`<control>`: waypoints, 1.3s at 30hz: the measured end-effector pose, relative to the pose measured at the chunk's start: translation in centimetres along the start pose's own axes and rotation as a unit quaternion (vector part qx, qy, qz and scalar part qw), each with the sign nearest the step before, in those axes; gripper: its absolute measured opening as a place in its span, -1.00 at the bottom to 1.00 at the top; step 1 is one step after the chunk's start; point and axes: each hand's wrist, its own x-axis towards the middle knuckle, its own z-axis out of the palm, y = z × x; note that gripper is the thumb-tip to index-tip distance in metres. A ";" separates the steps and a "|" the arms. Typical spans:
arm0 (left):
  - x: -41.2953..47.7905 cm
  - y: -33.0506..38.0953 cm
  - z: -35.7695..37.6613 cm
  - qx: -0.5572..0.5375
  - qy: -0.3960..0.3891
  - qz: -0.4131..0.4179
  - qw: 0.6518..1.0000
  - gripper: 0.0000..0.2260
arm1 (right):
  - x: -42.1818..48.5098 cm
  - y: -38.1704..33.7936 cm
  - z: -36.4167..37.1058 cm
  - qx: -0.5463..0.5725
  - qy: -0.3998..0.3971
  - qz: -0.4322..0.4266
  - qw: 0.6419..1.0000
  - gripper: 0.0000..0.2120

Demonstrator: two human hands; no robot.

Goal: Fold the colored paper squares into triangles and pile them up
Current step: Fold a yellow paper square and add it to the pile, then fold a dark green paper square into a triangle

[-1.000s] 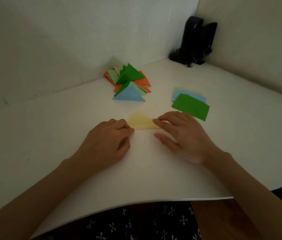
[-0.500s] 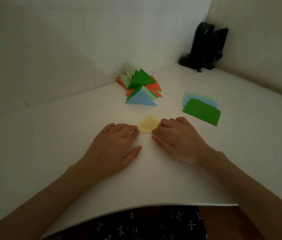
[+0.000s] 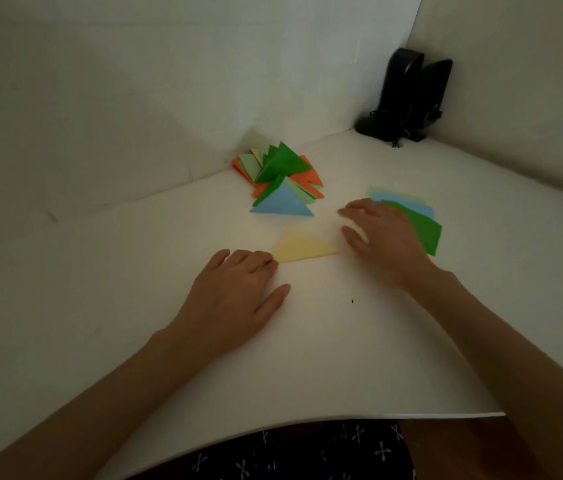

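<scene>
A pale yellow folded triangle [image 3: 302, 249] lies flat on the white table [image 3: 342, 358]. My left hand [image 3: 235, 289] rests flat beside it, its fingertips touching the triangle's left corner. My right hand [image 3: 382, 237] hovers to the right of the triangle with relaxed fingers, partly over a small stack of unfolded squares [image 3: 418, 220] with a dark green sheet on top. Behind the triangle sits a pile of folded triangles [image 3: 282, 181] in green, orange, pale green and blue, close to the back wall.
A black device [image 3: 408, 95] with a cable stands in the far right corner. White walls close the table at the back and right. The table's front edge [image 3: 307, 422] curves just above my lap.
My right hand has lifted off the yellow triangle and moved right toward the stack of squares. The triangle now shows in full. My left hand stays at its left corner.
</scene>
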 end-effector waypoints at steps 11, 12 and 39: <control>6.9 -1.7 1.5 0.034 -0.044 -0.074 0.996 -0.36 | -2.9 4.8 -1.2 0.061 -0.043 0.192 0.979 -0.47; 7.2 -1.8 1.6 0.036 -0.049 -0.080 0.995 -0.45 | -2.9 4.8 -1.1 0.035 -0.033 0.177 0.983 -0.52; 2.6 2.7 0.2 -0.465 0.052 -0.136 0.873 -0.84 | -5.8 -0.9 -1.1 0.106 0.073 -0.121 0.984 -0.66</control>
